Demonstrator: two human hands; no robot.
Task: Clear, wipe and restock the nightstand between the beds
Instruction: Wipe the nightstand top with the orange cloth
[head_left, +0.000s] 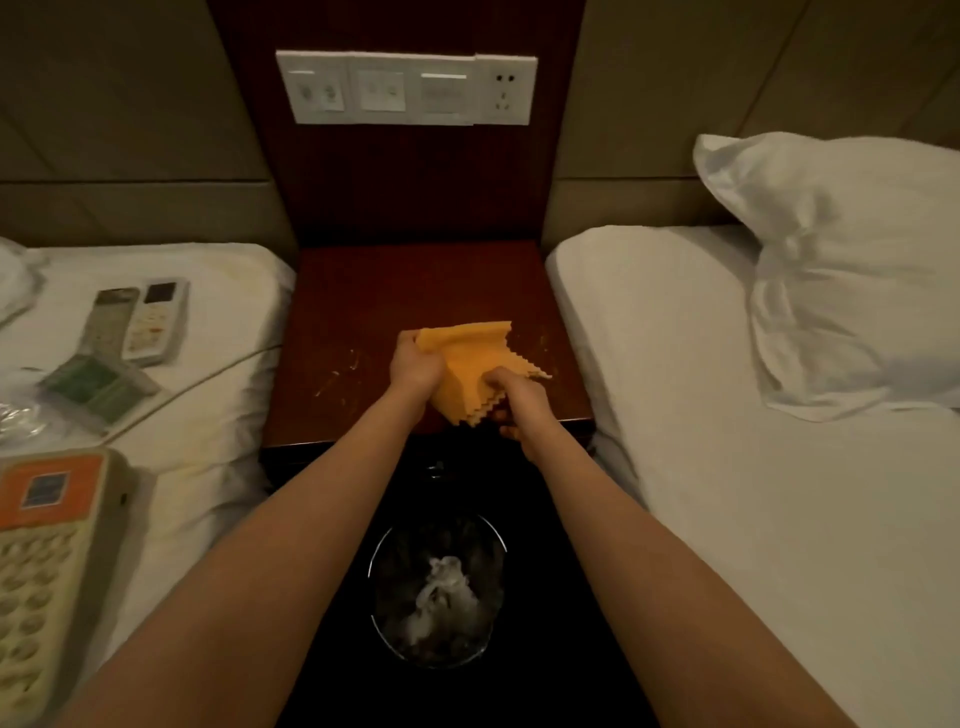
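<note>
1. cloth (465, 366): judged light, soft and limp; it will drape and bunch and is unlikely to slip. best taken by a gathered fold, or flattened under a palm for wiping.
2. appearance: yellow-orange, zigzag-cut edges, folded in layers, creased.
3. location: over the near edge of the nightstand (374, 291), between both hands; contact with the top cannot be confirmed.
4. left hand (415, 364): fingers curled round the cloth's far-left corner. right hand (522, 402): fingers pinching the near-right zigzag edge.
5. nightstand top: dark red-brown, with pale smears (337, 374) left of the hands; wiping judged not yet done.
</note>
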